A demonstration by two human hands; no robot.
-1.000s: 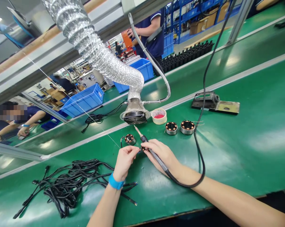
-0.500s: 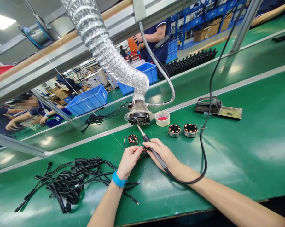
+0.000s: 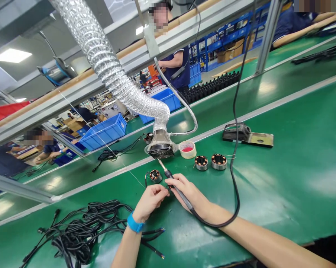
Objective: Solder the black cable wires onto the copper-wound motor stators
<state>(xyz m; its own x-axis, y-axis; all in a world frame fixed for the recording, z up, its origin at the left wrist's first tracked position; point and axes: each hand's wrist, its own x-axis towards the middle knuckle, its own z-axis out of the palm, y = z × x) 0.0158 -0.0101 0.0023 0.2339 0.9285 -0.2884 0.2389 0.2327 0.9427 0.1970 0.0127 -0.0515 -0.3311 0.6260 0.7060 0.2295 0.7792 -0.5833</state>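
My right hand [image 3: 190, 195] is closed around a soldering iron [image 3: 181, 196], whose tip points away toward the fume extractor fan [image 3: 161, 150]. Beneath its fingers, a dark piece with a copper-coloured spot [image 3: 170, 187] is mostly hidden. My left hand [image 3: 151, 203], with a blue wristband, pinches beside that piece; what its fingertips hold is too small to make out. A thin wire [image 3: 136, 178] runs down from a spool to behind the left hand. Just beyond the hands sits a motor stator [image 3: 155, 176] with copper windings and a dark lead.
Two more stators [image 3: 201, 163] stand to the right, near a tape roll [image 3: 187, 149] and a soldering iron stand [image 3: 247, 136]. Black cables [image 3: 87, 230] lie heaped at left. A silver duct [image 3: 115, 74] hangs overhead. People work beyond blue bins [image 3: 103, 132].
The view has shifted, so the bench sits lower in the picture. Both hands stay close together, with the soldering iron still in the right one and the left still pinching.
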